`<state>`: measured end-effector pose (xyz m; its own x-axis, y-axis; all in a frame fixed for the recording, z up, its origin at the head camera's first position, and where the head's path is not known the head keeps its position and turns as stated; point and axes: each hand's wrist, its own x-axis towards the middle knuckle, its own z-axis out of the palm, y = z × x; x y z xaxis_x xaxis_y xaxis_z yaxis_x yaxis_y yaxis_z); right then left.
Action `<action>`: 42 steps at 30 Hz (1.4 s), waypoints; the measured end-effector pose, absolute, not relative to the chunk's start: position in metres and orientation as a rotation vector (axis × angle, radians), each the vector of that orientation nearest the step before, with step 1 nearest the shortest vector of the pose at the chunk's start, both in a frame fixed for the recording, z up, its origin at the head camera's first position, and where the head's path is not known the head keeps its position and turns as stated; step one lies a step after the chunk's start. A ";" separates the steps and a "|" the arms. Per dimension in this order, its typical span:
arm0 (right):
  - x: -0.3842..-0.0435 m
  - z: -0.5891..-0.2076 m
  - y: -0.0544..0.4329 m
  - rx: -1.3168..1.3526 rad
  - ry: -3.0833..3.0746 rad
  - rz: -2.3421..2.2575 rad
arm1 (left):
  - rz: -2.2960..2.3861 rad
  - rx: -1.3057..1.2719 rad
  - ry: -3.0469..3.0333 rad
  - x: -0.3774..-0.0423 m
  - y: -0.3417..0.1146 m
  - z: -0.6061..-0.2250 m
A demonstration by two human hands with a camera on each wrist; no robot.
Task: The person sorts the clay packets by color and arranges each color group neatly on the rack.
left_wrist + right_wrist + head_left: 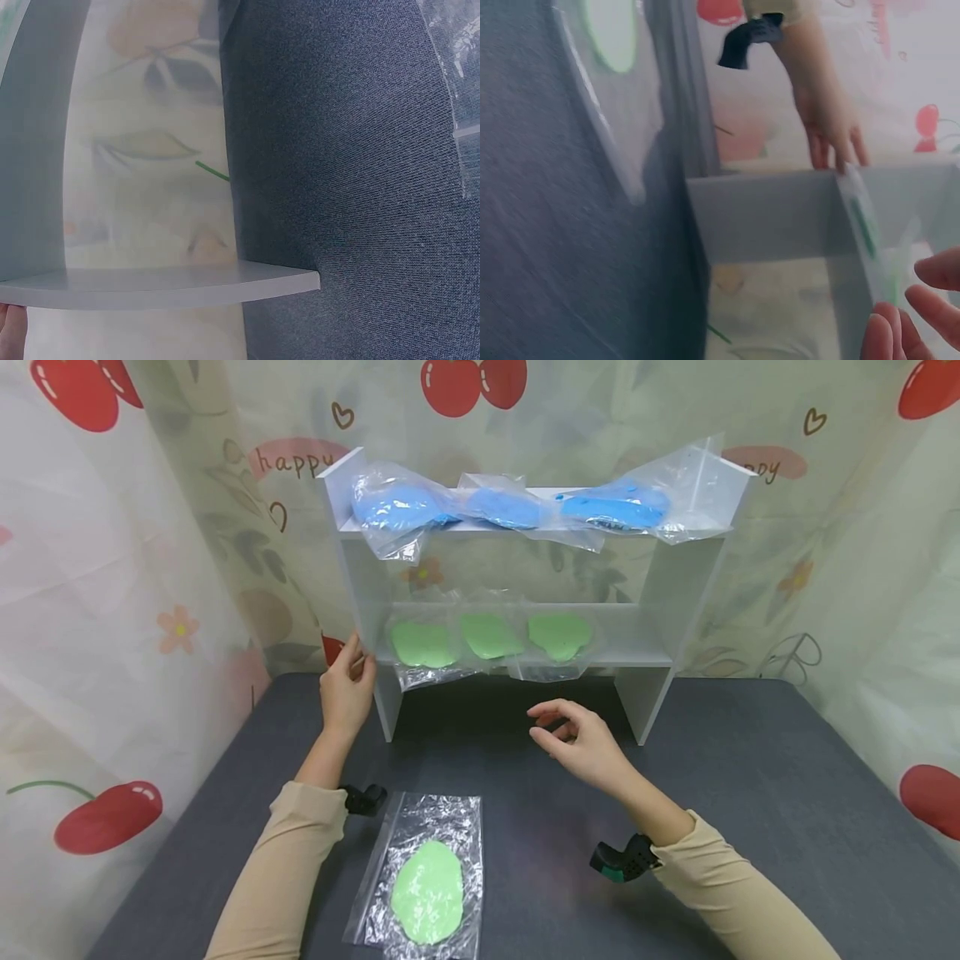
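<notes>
My left hand [347, 695] touches the left side panel of a white two-tier shelf [643, 706]. In the right wrist view that left hand [826, 112] reaches down to the panel's edge, and the left wrist view catches only its fingertips. In front of the shelf my right hand [587, 748] hovers with loosely bent fingers, holding nothing. On the lower tier lie three clear bags with flat green pieces, left [422, 645], middle [491, 637] and right [559, 636]. Three bags of blue material, left [403, 508], middle [507, 509] and right [618, 507], lie on the upper tier.
Nearer on the dark tabletop [757, 793] lies a clear zip bag with a flat green piece [427, 893], between my forearms. A patterned curtain [517, 435] hangs behind the shelf and on both sides. A thin looped cord [801, 650] shows at the right.
</notes>
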<state>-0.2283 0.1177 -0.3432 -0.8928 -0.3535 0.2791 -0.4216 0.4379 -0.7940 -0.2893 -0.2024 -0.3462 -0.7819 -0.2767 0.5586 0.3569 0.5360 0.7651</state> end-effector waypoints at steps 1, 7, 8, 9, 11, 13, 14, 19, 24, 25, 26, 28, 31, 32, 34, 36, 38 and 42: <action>-0.228 -0.346 0.116 0.721 -2.613 1.472 | -1.259 -0.065 -2.125 -0.289 -0.202 -0.346; -0.226 -0.362 0.107 0.854 -2.680 1.469 | -1.266 -0.062 -2.130 -0.289 -0.202 -0.347; -0.226 -0.364 0.106 0.880 -2.688 1.471 | -1.267 -0.062 -2.133 -0.290 -0.203 -0.347; -0.226 -0.366 0.104 0.907 -2.696 1.477 | -1.268 -0.063 -2.134 -0.290 -0.203 -0.347; -0.226 -0.371 0.101 0.964 -2.712 1.485 | -1.269 -0.065 -2.138 -0.290 -0.204 -0.347; -0.225 -0.375 0.099 1.022 -2.726 1.487 | -1.266 -0.063 -2.140 -0.290 -0.204 -0.347; -0.225 -0.377 0.097 1.049 -2.737 1.487 | -1.265 -0.063 -2.140 -0.290 -0.204 -0.347; -0.221 -0.384 0.092 1.156 -2.770 1.472 | -1.243 -0.060 -2.123 -0.290 -0.203 -0.346; -0.220 -0.388 0.086 1.243 -2.772 1.455 | -1.230 -0.030 -2.104 -0.292 -0.201 -0.345; -0.220 -0.388 0.085 1.254 -2.775 1.452 | -1.231 -0.021 -2.103 -0.292 -0.201 -0.345; -0.219 -0.389 0.084 1.262 -2.780 1.450 | -1.234 -0.012 -2.100 -0.293 -0.200 -0.345; -0.219 -0.389 0.083 1.275 -2.790 1.455 | -1.245 0.000 -2.089 -0.294 -0.200 -0.345; -0.218 -0.390 0.081 1.299 -2.795 1.460 | -1.267 0.002 -2.069 -0.294 -0.198 -0.344; -0.218 -0.391 0.080 1.307 -2.793 1.463 | -1.272 0.002 -2.063 -0.294 -0.198 -0.344; -0.218 -0.392 0.078 1.326 -2.785 1.469 | -1.278 0.003 -2.060 -0.295 -0.197 -0.343; -0.218 -0.392 0.075 1.340 -2.782 1.480 | -1.279 0.008 -2.062 -0.295 -0.196 -0.343; -0.217 -0.394 0.072 1.348 -2.784 1.489 | -1.287 0.005 -2.060 -0.295 -0.196 -0.342; -0.216 -0.399 0.064 1.360 -2.810 1.506 | -1.304 0.004 -2.055 -0.294 -0.196 -0.342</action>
